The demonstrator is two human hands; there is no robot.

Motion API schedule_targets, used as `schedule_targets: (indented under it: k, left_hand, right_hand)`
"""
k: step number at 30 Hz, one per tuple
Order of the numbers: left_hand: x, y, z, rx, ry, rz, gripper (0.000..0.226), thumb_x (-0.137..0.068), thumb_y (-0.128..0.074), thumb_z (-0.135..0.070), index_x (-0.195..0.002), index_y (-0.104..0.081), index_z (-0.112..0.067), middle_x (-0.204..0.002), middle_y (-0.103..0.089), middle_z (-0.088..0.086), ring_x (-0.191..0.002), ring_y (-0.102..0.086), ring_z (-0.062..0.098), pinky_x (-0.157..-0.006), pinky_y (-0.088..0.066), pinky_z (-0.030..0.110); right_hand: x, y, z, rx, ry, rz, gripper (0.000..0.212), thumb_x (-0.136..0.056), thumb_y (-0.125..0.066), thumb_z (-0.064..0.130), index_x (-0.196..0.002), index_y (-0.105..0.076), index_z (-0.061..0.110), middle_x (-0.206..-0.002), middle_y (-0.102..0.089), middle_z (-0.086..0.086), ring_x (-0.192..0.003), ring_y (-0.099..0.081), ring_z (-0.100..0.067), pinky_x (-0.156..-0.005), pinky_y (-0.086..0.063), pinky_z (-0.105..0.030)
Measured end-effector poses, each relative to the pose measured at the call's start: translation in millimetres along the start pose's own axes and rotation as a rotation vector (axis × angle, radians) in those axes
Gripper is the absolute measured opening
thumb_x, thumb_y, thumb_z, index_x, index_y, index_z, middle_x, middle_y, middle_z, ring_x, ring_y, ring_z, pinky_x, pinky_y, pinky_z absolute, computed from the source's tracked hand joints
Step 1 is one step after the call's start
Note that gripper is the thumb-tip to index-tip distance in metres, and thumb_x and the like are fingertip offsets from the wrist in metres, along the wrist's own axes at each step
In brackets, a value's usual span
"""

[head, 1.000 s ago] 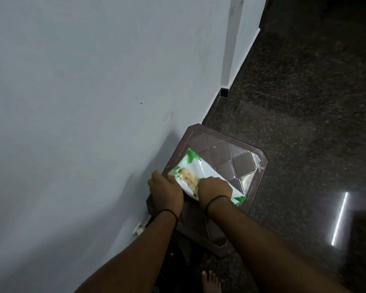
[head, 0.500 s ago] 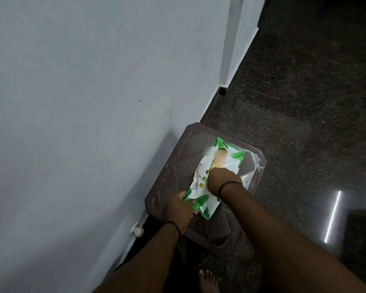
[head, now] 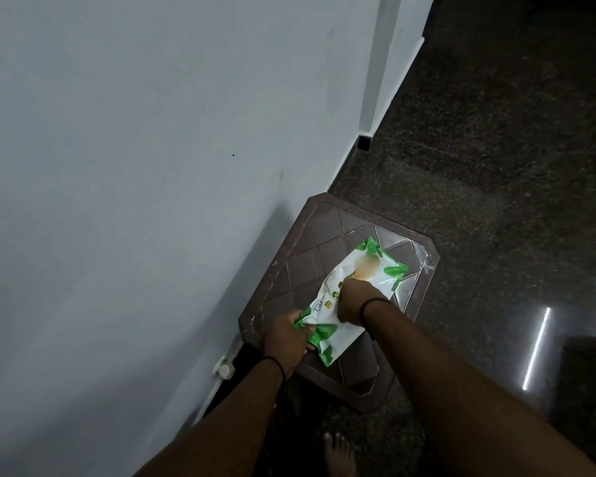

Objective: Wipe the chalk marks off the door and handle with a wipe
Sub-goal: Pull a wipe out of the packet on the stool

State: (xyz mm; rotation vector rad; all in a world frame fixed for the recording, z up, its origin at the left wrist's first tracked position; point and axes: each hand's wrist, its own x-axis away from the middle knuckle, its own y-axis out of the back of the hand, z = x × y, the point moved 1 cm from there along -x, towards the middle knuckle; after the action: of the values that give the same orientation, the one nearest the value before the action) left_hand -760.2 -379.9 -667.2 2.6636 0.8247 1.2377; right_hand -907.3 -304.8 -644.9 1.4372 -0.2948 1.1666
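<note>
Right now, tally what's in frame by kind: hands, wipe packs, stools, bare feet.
Hands: 2, left hand gripping the pack's near end, right hand on its top
Wipe pack: 1
Brown stool: 1
Bare foot: 1
Total: 5

One head-worn wide-angle camera is looking steeply down, close above a brown plastic stool [head: 310,266], white wall [head: 135,166] filling nine o'clock.
</note>
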Motion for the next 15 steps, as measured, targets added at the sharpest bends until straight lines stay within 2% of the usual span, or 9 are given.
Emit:
schedule_targets:
  k: [2,4,7,10,12,15]
  left_hand:
    - [1,0,2,-0.034,-0.040,-0.032,0.018,-0.089,-0.063,-0.003,-0.099,-0.071,-0.015,-0.081,-0.072,0.003,-0.061,-0.062,0.011,-0.056,-0.051,0.024]
    - [1,0,2,-0.064,-0.072,-0.047,0.016,-0.088,-0.064,-0.005,-0.099,-0.071,-0.014,-0.081,-0.072,0.001,-0.067,-0.065,0.013,-0.062,-0.054,0.028]
    - [4,0,3,-0.090,-0.080,-0.044,0.014,-0.088,-0.065,-0.007,-0.097,-0.071,-0.016,-0.077,-0.071,-0.002,-0.064,-0.066,0.012,-0.055,-0.052,0.023]
    - [9,3,5,-0.110,-0.099,-0.063,0.017,-0.088,-0.065,-0.005,-0.087,-0.069,-0.021,-0.073,-0.070,-0.006,-0.060,-0.064,0.006,-0.048,-0.048,0.017]
    - [10,5,5,-0.106,-0.096,-0.094,0.023,-0.088,-0.064,-0.004,-0.080,-0.067,-0.026,-0.071,-0.069,-0.005,-0.057,-0.063,0.005,-0.047,-0.048,0.017]
    - [10,8,1,-0.070,-0.038,-0.127,0.020,-0.090,-0.061,-0.005,-0.083,-0.067,-0.022,-0.069,-0.070,0.003,-0.050,-0.062,0.011,-0.041,-0.043,0.017]
  right_hand:
    - [-2,-1,3,0.064,0.013,0.065,0.052,-0.085,-0.065,0.015,-0.131,-0.049,0.000,-0.131,-0.057,-0.018,-0.119,-0.057,-0.032,-0.093,-0.048,-0.035]
    - [-2,1,6,0.089,0.035,0.082,0.050,-0.089,-0.060,0.016,-0.134,-0.047,-0.002,-0.136,-0.052,-0.020,-0.123,-0.053,-0.033,-0.098,-0.045,-0.036]
    - [2,1,8,0.101,0.041,0.097,0.046,-0.092,-0.058,0.015,-0.132,-0.049,-0.005,-0.137,-0.051,-0.022,-0.124,-0.052,-0.035,-0.099,-0.044,-0.038]
    - [6,-3,7,0.109,0.061,0.116,0.062,-0.087,-0.069,0.017,-0.136,-0.042,-0.009,-0.139,-0.048,-0.022,-0.126,-0.050,-0.034,-0.100,-0.043,-0.038]
    - [8,-7,6,0.050,0.071,0.035,0.055,-0.085,-0.070,0.012,-0.132,-0.048,-0.006,-0.133,-0.055,-0.019,-0.121,-0.055,-0.033,-0.097,-0.045,-0.036]
    - [13,-10,5,-0.070,0.108,-0.170,0.030,-0.091,-0.053,0.009,-0.121,-0.056,0.001,-0.125,-0.060,-0.017,-0.116,-0.057,-0.032,-0.094,-0.044,-0.034]
